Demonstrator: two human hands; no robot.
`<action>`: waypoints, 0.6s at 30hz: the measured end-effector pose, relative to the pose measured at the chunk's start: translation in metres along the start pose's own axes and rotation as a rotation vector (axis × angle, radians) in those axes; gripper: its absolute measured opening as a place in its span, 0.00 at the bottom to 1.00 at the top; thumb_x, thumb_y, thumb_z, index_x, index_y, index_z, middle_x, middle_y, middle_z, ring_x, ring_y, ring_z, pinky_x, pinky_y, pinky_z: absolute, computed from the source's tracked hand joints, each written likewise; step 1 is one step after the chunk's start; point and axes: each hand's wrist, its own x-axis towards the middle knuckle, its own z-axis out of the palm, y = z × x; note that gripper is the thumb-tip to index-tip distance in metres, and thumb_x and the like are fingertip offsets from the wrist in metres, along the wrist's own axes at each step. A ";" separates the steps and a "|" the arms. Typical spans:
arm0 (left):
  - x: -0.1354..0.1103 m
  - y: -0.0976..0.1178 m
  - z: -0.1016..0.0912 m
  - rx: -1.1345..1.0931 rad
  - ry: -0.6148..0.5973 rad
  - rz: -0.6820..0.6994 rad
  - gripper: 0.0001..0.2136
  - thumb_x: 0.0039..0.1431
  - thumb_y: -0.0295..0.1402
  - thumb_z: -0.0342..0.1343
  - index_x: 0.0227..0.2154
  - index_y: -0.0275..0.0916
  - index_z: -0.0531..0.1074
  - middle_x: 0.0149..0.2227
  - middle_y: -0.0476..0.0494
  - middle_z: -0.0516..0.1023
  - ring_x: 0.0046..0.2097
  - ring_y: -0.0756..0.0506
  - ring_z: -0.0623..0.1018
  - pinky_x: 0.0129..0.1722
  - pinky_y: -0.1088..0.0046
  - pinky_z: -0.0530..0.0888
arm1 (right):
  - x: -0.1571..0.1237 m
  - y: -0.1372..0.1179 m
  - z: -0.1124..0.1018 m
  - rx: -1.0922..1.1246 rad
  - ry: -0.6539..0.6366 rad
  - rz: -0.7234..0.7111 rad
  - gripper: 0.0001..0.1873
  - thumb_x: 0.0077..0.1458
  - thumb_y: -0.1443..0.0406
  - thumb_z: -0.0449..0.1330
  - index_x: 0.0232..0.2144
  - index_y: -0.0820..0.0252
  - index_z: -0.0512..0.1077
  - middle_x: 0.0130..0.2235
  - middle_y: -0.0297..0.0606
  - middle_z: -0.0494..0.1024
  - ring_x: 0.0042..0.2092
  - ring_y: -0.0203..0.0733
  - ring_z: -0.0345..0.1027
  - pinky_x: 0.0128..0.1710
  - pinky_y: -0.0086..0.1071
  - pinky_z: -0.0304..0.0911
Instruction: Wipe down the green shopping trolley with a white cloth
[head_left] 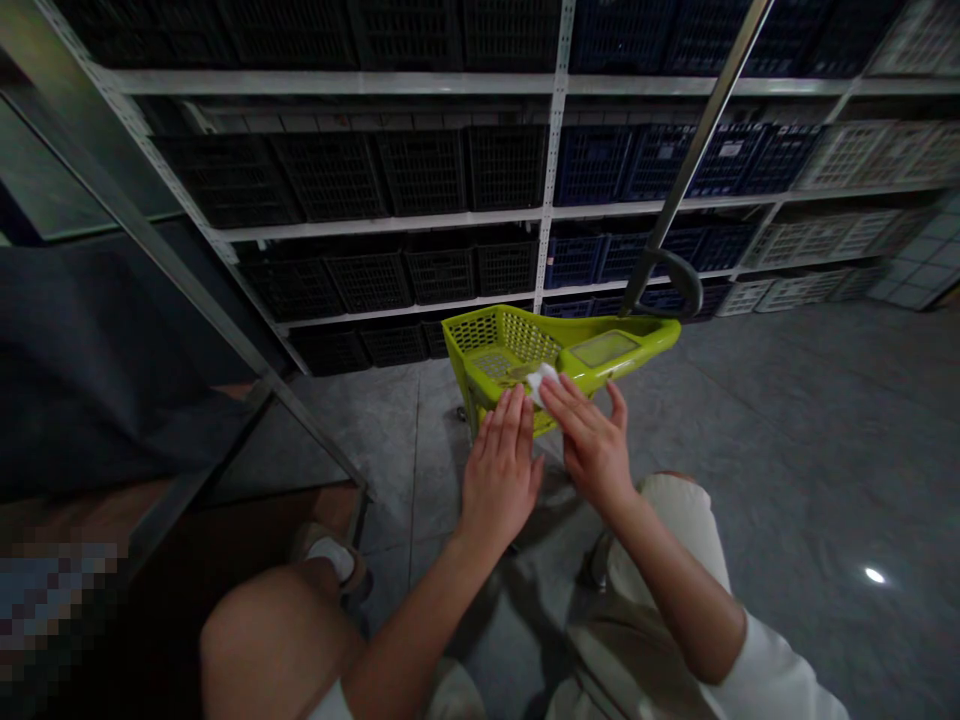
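A small lime-green shopping cart (637, 352) stands on the floor in front of me, its perforated basket at the left and a tray-like panel at the right. My right hand (598, 450) has its fingertips on a crumpled white tissue (541, 376) against the cart's near rim; the thumb is held apart. Beside it, my left hand (501, 480) lies with fingers stretched out at the near rim, close to the tissue. The fingers hide part of that rim. From the cart's right end rises a metal pole (705, 130) with a dark looped handle (679, 280).
Shelving (547, 180) behind the cart holds rows of black crates (420, 175), blue crates (592, 165) and pale crates (840, 155). A metal frame (187, 270) with dark cloth stands at the left. Grey floor (810, 430) extends to the right.
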 end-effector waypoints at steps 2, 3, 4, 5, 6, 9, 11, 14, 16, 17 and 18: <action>0.000 0.000 0.000 0.002 -0.007 0.008 0.34 0.65 0.32 0.51 0.69 0.28 0.44 0.71 0.29 0.53 0.72 0.36 0.53 0.67 0.53 0.62 | 0.000 0.002 -0.002 -0.054 0.068 0.095 0.36 0.57 0.75 0.47 0.65 0.49 0.60 0.62 0.37 0.72 0.67 0.43 0.60 0.70 0.53 0.31; 0.000 0.000 0.000 0.000 -0.005 0.011 0.34 0.65 0.32 0.51 0.69 0.28 0.43 0.71 0.29 0.53 0.72 0.36 0.52 0.67 0.52 0.62 | 0.000 0.002 -0.002 -0.066 0.078 0.121 0.36 0.57 0.75 0.47 0.66 0.49 0.60 0.62 0.37 0.72 0.67 0.44 0.59 0.70 0.53 0.31; 0.000 0.000 0.000 -0.003 -0.002 0.012 0.35 0.65 0.32 0.51 0.70 0.29 0.43 0.71 0.29 0.53 0.72 0.36 0.52 0.67 0.52 0.62 | 0.000 0.001 -0.002 -0.061 0.061 0.118 0.36 0.57 0.75 0.47 0.66 0.49 0.59 0.63 0.38 0.71 0.67 0.44 0.59 0.70 0.53 0.32; 0.000 0.000 0.001 -0.003 0.000 0.010 0.35 0.65 0.33 0.51 0.70 0.29 0.42 0.71 0.29 0.53 0.72 0.36 0.52 0.67 0.51 0.62 | 0.000 -0.001 -0.002 -0.043 0.022 0.089 0.36 0.58 0.74 0.47 0.67 0.50 0.58 0.64 0.39 0.70 0.67 0.44 0.58 0.70 0.52 0.33; 0.000 0.000 0.001 -0.001 0.001 0.007 0.35 0.66 0.33 0.51 0.70 0.29 0.42 0.71 0.29 0.54 0.73 0.36 0.52 0.67 0.51 0.62 | 0.000 -0.002 -0.002 -0.019 -0.022 0.045 0.36 0.58 0.74 0.47 0.67 0.51 0.57 0.64 0.40 0.68 0.67 0.44 0.58 0.70 0.51 0.34; 0.001 0.000 0.001 0.010 -0.007 0.001 0.35 0.65 0.32 0.51 0.69 0.28 0.43 0.71 0.28 0.54 0.73 0.37 0.51 0.68 0.52 0.61 | 0.002 -0.004 -0.001 0.009 -0.058 -0.010 0.35 0.59 0.74 0.46 0.67 0.51 0.57 0.65 0.39 0.68 0.67 0.43 0.58 0.70 0.49 0.33; 0.001 -0.001 0.001 0.006 -0.011 0.001 0.35 0.65 0.32 0.52 0.69 0.28 0.43 0.71 0.28 0.54 0.73 0.36 0.51 0.68 0.52 0.62 | 0.003 -0.001 0.000 -0.023 0.012 0.063 0.35 0.59 0.74 0.46 0.66 0.49 0.59 0.63 0.37 0.71 0.67 0.43 0.59 0.70 0.51 0.32; 0.001 -0.001 0.002 -0.015 -0.001 0.000 0.34 0.66 0.32 0.50 0.70 0.30 0.42 0.71 0.29 0.53 0.72 0.36 0.52 0.67 0.50 0.62 | 0.003 -0.001 0.002 -0.044 0.057 0.108 0.35 0.58 0.74 0.46 0.66 0.50 0.59 0.63 0.38 0.71 0.67 0.44 0.58 0.70 0.51 0.36; 0.001 -0.002 0.002 -0.017 0.006 -0.001 0.34 0.66 0.31 0.49 0.70 0.31 0.42 0.71 0.29 0.54 0.72 0.36 0.52 0.67 0.50 0.62 | 0.001 -0.003 0.002 -0.018 -0.005 0.030 0.36 0.58 0.74 0.46 0.68 0.52 0.57 0.64 0.39 0.69 0.68 0.44 0.57 0.70 0.50 0.37; 0.001 -0.002 0.002 -0.012 0.006 -0.004 0.34 0.66 0.31 0.50 0.70 0.30 0.42 0.71 0.29 0.54 0.72 0.37 0.52 0.67 0.51 0.62 | 0.000 -0.003 0.002 -0.007 -0.035 -0.005 0.36 0.58 0.74 0.46 0.68 0.52 0.56 0.65 0.39 0.68 0.68 0.43 0.57 0.70 0.49 0.37; 0.001 -0.002 0.002 -0.006 0.003 -0.007 0.34 0.66 0.31 0.50 0.70 0.30 0.43 0.71 0.29 0.54 0.72 0.37 0.52 0.67 0.51 0.62 | -0.001 -0.002 0.002 -0.004 -0.047 -0.018 0.36 0.58 0.74 0.46 0.68 0.52 0.56 0.65 0.39 0.68 0.68 0.43 0.57 0.70 0.49 0.36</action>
